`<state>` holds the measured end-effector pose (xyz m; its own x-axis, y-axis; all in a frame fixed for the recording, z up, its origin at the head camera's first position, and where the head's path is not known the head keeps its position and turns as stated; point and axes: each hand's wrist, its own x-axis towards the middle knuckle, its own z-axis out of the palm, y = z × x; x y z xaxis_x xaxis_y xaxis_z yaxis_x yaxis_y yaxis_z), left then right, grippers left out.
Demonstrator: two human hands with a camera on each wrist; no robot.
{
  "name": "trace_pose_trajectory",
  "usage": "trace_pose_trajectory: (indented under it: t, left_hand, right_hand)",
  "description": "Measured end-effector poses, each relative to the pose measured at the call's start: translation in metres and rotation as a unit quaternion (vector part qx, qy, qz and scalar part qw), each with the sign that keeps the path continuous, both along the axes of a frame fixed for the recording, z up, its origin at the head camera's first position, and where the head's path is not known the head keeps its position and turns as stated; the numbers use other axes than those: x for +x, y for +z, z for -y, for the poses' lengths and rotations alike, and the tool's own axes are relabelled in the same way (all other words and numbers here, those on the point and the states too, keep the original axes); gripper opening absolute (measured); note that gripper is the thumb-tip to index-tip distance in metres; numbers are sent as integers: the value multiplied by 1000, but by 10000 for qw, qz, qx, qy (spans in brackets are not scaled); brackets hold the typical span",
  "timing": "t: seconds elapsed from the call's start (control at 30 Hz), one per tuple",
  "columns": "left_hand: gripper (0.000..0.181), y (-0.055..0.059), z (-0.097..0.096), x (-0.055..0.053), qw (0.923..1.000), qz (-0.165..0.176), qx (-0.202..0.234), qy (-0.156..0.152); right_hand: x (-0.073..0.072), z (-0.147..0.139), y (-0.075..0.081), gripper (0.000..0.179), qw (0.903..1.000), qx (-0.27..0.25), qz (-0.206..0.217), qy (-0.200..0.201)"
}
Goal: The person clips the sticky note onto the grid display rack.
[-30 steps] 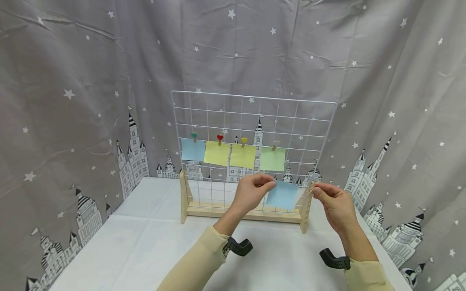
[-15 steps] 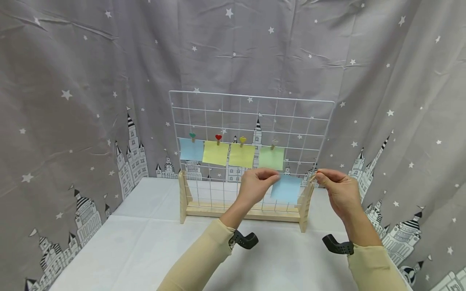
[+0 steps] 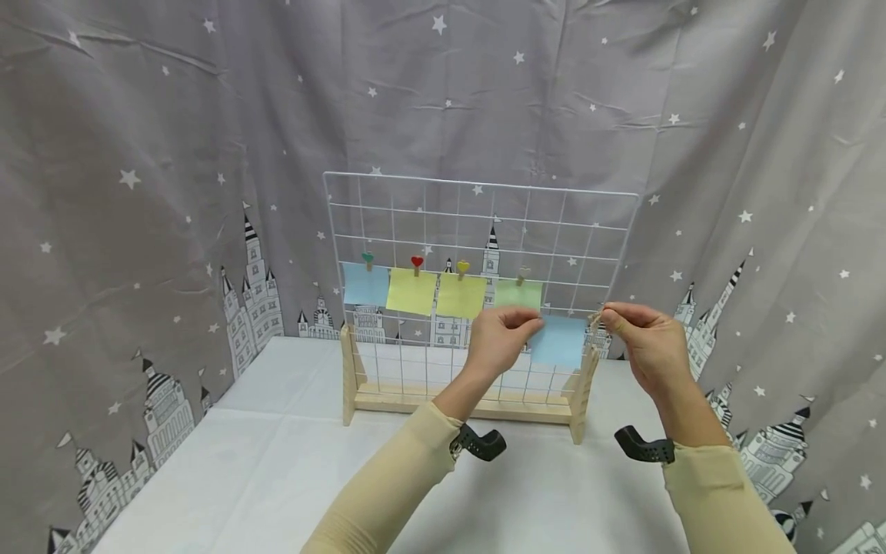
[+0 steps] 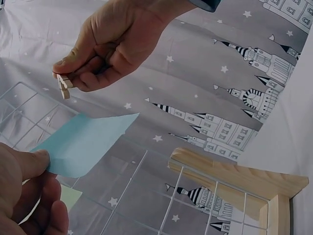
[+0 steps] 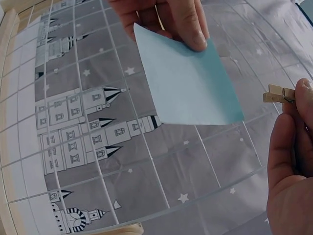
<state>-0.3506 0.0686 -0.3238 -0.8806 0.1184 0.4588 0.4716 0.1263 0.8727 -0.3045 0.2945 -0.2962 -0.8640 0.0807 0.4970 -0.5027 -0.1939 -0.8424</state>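
Note:
My left hand (image 3: 504, 338) pinches a blue paper note (image 3: 559, 342) by its upper left corner, in front of the right part of a white wire grid (image 3: 484, 183). In the right wrist view the thumb lies flat on the blue note (image 5: 188, 88). To its right, my right hand (image 3: 651, 346) grips a small wooden clothespin (image 5: 279, 94) between thumb and fingertips. The clothespin's jaws point toward the note, apart from it. A green note (image 3: 519, 293) hangs just above my left hand, partly covered by it.
Along one wire hang a blue note (image 3: 365, 286) and two yellow notes, one of them the left yellow note (image 3: 411, 292), under heart-topped pegs. A wooden stand (image 3: 464, 408) holds the grid on a white table (image 3: 277, 462). Behind is a grey curtain (image 3: 443, 92).
Both hands have risen along the grid. The left hand has carried the blue note up and to the right, toward the clothespin in the right hand.

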Motion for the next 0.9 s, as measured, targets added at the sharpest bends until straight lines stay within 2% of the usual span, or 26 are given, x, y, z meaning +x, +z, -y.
trace_pose_trajectory:
  t: [0.2, 0.37, 0.53, 0.9]
  left_hand:
    - [11, 5, -9, -3, 9999, -98, 38, 122]
    - [11, 10, -18, -5, 9997, -58, 155, 156]
    - [11, 15, -25, -7, 9994, -9, 56, 353]
    - [10, 18, -35, -12, 9986, 30, -14, 529]
  right_hand:
    - [-6, 0, 5, 16, 9999, 67, 3, -80]
    - [-11, 0, 10, 11, 9992, 199, 151, -303]
    - [-18, 0, 16, 10, 9986, 206, 181, -452]
    - [-31, -1, 23, 9, 9963, 367, 287, -718]
